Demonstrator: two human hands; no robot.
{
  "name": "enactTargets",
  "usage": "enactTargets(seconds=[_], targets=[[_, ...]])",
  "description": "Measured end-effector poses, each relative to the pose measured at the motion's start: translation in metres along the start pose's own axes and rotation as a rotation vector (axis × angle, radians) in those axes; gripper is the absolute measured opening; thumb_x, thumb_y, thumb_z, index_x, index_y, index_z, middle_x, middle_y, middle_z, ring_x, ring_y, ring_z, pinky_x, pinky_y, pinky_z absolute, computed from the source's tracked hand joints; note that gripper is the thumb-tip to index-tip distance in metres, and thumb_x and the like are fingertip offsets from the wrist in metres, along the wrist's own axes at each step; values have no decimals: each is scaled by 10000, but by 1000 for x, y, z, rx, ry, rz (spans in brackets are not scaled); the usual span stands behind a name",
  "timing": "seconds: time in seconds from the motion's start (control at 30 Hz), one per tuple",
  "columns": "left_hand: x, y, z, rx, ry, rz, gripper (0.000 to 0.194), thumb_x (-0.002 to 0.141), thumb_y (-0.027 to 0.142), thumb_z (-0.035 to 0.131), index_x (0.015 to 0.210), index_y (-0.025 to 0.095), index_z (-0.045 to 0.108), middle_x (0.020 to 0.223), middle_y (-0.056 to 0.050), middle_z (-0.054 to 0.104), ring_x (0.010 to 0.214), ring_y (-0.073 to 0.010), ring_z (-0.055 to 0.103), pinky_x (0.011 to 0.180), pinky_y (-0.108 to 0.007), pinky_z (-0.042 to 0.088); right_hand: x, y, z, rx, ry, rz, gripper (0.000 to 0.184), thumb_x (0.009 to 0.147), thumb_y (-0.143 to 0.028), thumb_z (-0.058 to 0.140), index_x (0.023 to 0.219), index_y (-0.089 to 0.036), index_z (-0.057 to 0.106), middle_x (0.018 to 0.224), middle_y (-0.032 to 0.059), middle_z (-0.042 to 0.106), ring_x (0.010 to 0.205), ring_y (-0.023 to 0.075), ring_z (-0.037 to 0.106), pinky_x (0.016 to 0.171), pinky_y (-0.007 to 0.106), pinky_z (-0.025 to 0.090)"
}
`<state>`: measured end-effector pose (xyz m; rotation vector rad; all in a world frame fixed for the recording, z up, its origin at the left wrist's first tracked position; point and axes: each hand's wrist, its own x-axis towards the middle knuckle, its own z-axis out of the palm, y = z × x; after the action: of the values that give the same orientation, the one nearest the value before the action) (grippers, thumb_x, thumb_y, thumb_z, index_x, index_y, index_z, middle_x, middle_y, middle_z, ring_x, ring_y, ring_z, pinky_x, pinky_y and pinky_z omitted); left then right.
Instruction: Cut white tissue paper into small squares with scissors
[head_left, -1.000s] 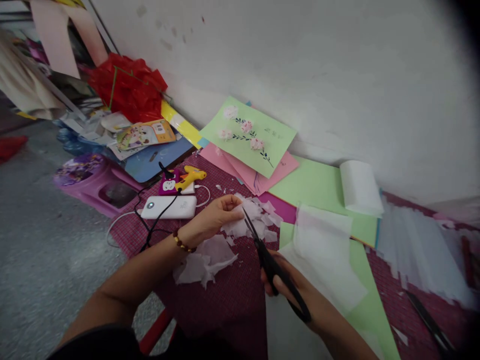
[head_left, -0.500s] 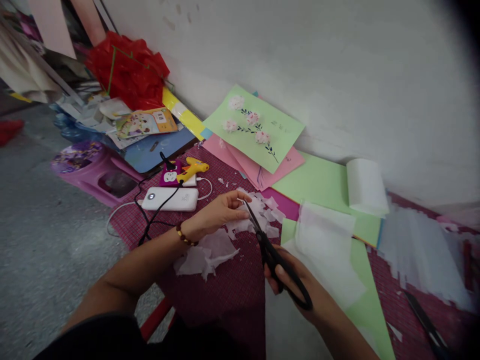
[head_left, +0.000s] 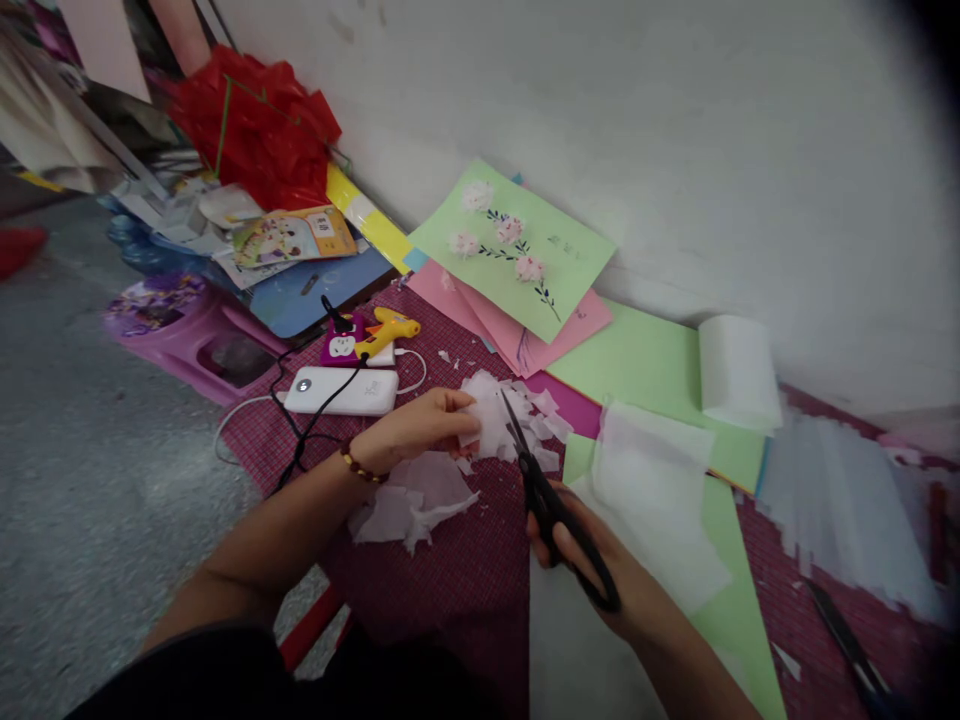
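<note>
My left hand (head_left: 417, 428) is closed, thumb and fingers pinching a small piece of white tissue paper (head_left: 487, 408). Black-handled scissors (head_left: 541, 500) are in my right hand (head_left: 611, 570), its fingers through and around the loops. The scissor tips point up and left, just right of the pinched paper and slightly apart from it. Below lies a heap of torn tissue scraps (head_left: 546, 428) on the red checked tablecloth (head_left: 442, 600). A larger crumpled tissue sheet (head_left: 424, 498) rests under my left wrist.
Behind the scraps, a green card with paper flowers (head_left: 517, 250) lies on pink sheets. A tissue roll (head_left: 739, 372) stands at right, near a dark-handled blade (head_left: 847, 635). A yellow glue gun (head_left: 386, 332) and white power bank (head_left: 343, 391) with cables sit left.
My left hand has moved slightly left, away from the scissor tips, and more of the pinched tissue paper shows. My right hand still holds the scissors in nearly the same place.
</note>
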<state>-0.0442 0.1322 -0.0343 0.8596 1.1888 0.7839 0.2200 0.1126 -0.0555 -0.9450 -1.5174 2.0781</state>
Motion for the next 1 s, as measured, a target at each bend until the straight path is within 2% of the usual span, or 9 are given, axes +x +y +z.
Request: enactTargets(seconds=[0.1, 0.17, 0.33, 0.43, 0.57, 0.67, 0.73, 0.83, 1.0], targets=[[1, 0, -1, -23, 75, 72, 123, 707, 255, 675, 674, 149, 621, 583, 9, 600, 460, -56, 508, 469, -175, 405, -6, 1, -5, -25, -51, -24, 488, 872, -592, 523, 1203, -233, 533, 950, 61, 569, 774, 181, 524, 712, 330, 434], [2, 0, 0, -42, 94, 98, 155, 712, 285, 687, 668, 150, 622, 566, 20, 577, 453, -52, 494, 457, -172, 377, -10, -1, -7, -50, -87, -6, 504, 865, -587, 541, 1240, -251, 518, 955, 59, 564, 797, 191, 526, 734, 338, 438], [4, -3, 3, -28, 47, 67, 231, 711, 332, 714, 635, 146, 599, 507, 38, 516, 428, -52, 461, 433, -176, 325, -11, -3, -6, -92, -99, 16, 512, 862, -573, 559, 1270, -267, 504, 923, 47, 551, 783, 189, 506, 726, 337, 426], [5, -6, 2, -13, 6, 63, 256, 716, 327, 718, 603, 149, 574, 493, 39, 508, 426, -55, 461, 429, -179, 325, -7, 0, -7, -86, -50, 3, 507, 862, -557, 569, 1264, -255, 504, 913, 46, 550, 758, 184, 498, 701, 331, 419], [8, -7, -3, -98, 91, 234, 223, 734, 333, 704, 676, 139, 611, 575, 29, 560, 472, -43, 476, 472, -169, 364, -7, -1, -11, -23, 33, 5, 467, 889, -564, 514, 1219, -235, 516, 900, 49, 551, 717, 171, 494, 668, 320, 407], [8, -5, -7, -119, 142, 315, 223, 749, 346, 683, 728, 134, 618, 623, 25, 588, 490, -36, 475, 497, -164, 383, -10, -4, -13, -43, -21, 11, 486, 865, -575, 550, 1213, -236, 523, 898, 46, 547, 718, 166, 493, 667, 314, 411], [6, -4, -6, -52, 94, 249, 230, 769, 342, 661, 703, 131, 596, 603, 27, 581, 479, -36, 471, 479, -161, 367, -11, -6, -13, -99, -71, 9, 497, 850, -568, 579, 1219, -239, 527, 901, 45, 547, 732, 168, 497, 681, 315, 421], [4, -2, -4, 82, -14, 112, 252, 801, 330, 632, 659, 129, 578, 565, 25, 564, 469, -43, 479, 461, -163, 351, -9, -7, -12, -161, -69, 9, 544, 835, -575, 594, 1256, -242, 504, 905, 48, 553, 764, 182, 524, 704, 325, 445], [5, -3, -2, 154, -67, 67, 256, 805, 299, 620, 612, 135, 577, 518, 25, 549, 442, -50, 476, 444, -168, 347, -4, -11, -6, -258, -14, 92, 558, 814, -518, 639, 1270, -231, 495, 975, 74, 595, 916, 234, 592, 847, 385, 486]])
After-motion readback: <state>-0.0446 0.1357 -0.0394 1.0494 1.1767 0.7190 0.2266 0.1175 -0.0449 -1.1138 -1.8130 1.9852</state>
